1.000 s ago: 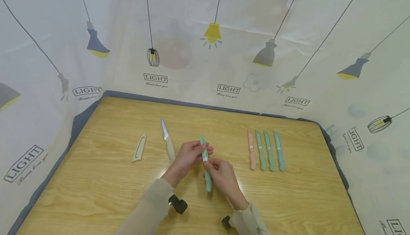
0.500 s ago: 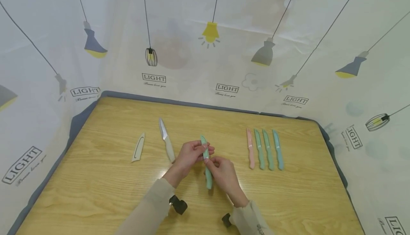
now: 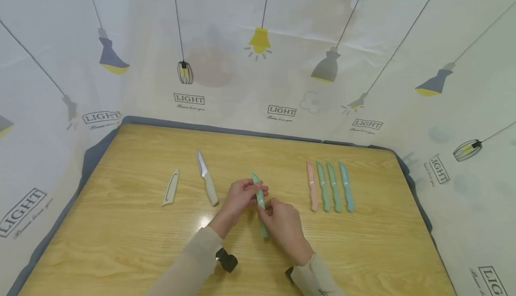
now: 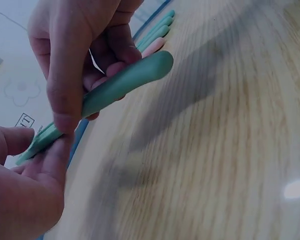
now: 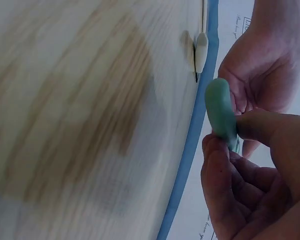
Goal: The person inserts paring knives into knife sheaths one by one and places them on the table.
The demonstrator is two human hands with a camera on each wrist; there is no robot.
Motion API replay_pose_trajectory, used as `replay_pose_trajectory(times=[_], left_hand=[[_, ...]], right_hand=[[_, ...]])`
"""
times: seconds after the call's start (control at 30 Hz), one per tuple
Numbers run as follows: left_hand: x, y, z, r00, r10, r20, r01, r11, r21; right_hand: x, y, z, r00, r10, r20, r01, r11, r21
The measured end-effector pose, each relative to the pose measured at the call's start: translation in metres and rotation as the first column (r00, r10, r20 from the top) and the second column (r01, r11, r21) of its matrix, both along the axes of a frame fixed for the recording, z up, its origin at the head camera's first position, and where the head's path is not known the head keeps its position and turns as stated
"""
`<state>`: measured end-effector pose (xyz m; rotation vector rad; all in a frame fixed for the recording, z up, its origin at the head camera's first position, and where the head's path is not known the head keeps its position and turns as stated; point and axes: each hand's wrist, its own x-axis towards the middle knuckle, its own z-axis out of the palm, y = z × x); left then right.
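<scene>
In front of me, both hands hold a small green knife (image 3: 264,229), whose blade end sits in a matching green sheath (image 3: 255,178). My left hand (image 3: 238,196) pinches the sheath between thumb and fingers. The right hand (image 3: 284,226) grips the handle near its front end, thumb on top. A narrow light band shows between handle and sheath. The left wrist view shows the rounded handle (image 4: 132,79) jutting past the right fingers, above the table. Seen end-on in the right wrist view, the handle butt (image 5: 220,107) is between right thumb and fingers.
Left of my hands lie a cream-handled knife (image 3: 211,189) with its blade bare and a cream sheath (image 3: 171,189). To the right stand in a row a pink knife (image 3: 312,188), two green knives (image 3: 324,189) and a blue knife (image 3: 346,188), on the wooden table (image 3: 383,224).
The green handle has moved up toward the sheath, and the light stretch between them has grown shorter. Both hands keep their hold. The whole head view has shifted slightly left.
</scene>
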<state>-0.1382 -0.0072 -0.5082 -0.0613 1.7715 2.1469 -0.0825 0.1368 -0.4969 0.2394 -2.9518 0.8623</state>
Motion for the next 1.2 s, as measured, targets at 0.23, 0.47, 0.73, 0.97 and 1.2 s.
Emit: replay_pose_trajectory(times=[0.23,0.47,0.73,0.97,1.2], left_hand=[[0.002,-0.008,0.002,0.999,0.045,-0.004,-0.045,0.999,-0.029],[0.003,-0.028,0.005,0.996,0.083,-0.032,-0.084,0.995,-0.057],[0.009,-0.053,0.010,0.992,0.102,-0.079,-0.111,0.987,-0.116],[0.010,-0.077,0.019,0.987,0.112,-0.115,-0.130,0.977,-0.171],[0.008,-0.096,0.024,0.983,0.140,-0.122,-0.163,0.966,-0.201]], right_hand=[[-0.013,0.024,-0.003,0.997,-0.033,-0.065,0.044,0.983,0.177],[-0.039,0.052,-0.003,0.978,-0.008,-0.210,0.077,0.943,0.323],[-0.059,0.067,-0.003,0.992,-0.096,-0.076,0.118,0.917,0.381],[-0.069,0.072,-0.003,0.990,-0.132,0.049,0.098,0.893,0.439],[-0.073,0.072,-0.004,0.991,-0.129,0.038,0.098,0.888,0.449]])
